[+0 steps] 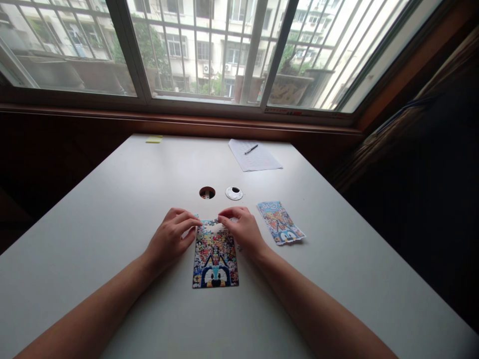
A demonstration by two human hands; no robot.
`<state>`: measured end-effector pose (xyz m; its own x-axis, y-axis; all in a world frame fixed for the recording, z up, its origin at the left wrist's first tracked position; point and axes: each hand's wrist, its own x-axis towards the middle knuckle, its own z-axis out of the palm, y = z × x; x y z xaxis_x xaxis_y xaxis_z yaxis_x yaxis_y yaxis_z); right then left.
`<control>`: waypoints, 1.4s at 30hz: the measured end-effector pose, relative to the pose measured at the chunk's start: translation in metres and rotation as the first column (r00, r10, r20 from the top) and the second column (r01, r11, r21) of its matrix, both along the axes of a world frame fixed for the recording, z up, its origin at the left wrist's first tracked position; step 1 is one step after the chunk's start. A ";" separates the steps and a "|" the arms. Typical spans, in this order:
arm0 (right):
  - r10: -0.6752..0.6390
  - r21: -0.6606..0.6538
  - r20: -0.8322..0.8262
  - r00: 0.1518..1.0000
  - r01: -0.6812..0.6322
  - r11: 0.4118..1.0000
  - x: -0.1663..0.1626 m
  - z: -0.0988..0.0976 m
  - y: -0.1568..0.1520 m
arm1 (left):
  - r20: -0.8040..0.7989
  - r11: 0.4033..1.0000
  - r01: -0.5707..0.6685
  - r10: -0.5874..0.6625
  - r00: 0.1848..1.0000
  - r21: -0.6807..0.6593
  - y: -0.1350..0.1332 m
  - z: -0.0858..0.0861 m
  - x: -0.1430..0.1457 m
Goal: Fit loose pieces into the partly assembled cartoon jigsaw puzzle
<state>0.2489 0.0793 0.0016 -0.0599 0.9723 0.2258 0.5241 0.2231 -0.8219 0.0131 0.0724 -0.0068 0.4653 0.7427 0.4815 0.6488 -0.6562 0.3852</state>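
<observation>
A small jigsaw puzzle [215, 254] lies on the white table, its lower part showing a blue cartoon dog's face among many tiny colourful figures. Near its top edge is a bare white gap. My left hand [174, 230] rests at the puzzle's upper left side, fingers stretched and apart, fingertips touching the edge. At the upper right, my right hand [241, 227] has thumb and index finger pinched on a small puzzle piece [215, 221], partly covered by the fingertips. A few loose pieces lie around the top, partly hidden by my hands.
To the right lies a torn-edged reference picture [281, 223] of the same design. Farther back are a round grommet cover [234, 193], a cable hole [207, 193], paper sheets [258, 158] with a pen [251, 149], and yellow sticky notes [154, 139]. A barred window stands behind the table.
</observation>
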 end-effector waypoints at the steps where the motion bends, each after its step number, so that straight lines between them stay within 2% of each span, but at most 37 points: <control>1: 0.000 0.000 -0.002 1.000 0.000 1.000 0.000 0.000 0.000 | 0.002 1.000 -0.002 0.002 1.000 0.003 0.000 0.001 0.000; 4: -0.010 0.002 -0.009 1.000 0.010 1.000 0.000 0.000 0.000 | 0.035 0.999 -0.034 0.033 0.999 0.008 -0.001 0.003 0.000; 7: -0.028 0.000 -0.013 1.000 0.028 1.000 0.000 0.001 0.000 | 0.137 0.994 -0.104 0.105 0.985 -0.015 -0.001 0.005 -0.001; 12: -0.045 0.007 -0.003 0.999 0.045 0.999 0.002 -0.001 0.000 | 0.387 0.954 -0.200 0.275 0.880 -0.222 -0.001 0.007 -0.006; 15: -0.052 0.031 0.014 0.999 0.052 0.998 0.003 -0.003 0.001 | 0.472 0.929 -0.218 0.341 0.813 -0.298 0.000 0.005 -0.008; 29: -0.051 0.059 0.033 0.998 0.049 0.997 0.004 -0.008 0.001 | 0.475 0.916 -0.226 0.369 0.799 -0.332 0.000 0.006 -0.007; 42: -0.051 0.044 0.023 0.998 0.050 0.998 0.003 -0.003 0.000 | 0.469 0.914 -0.223 0.370 0.802 -0.339 -0.001 0.007 -0.007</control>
<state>0.2522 0.0789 -0.0019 -0.0170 0.9635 0.2670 0.5547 0.2313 -0.7993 0.0065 0.0712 -0.0001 -0.0595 0.9314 0.3591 0.4533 -0.2953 0.8410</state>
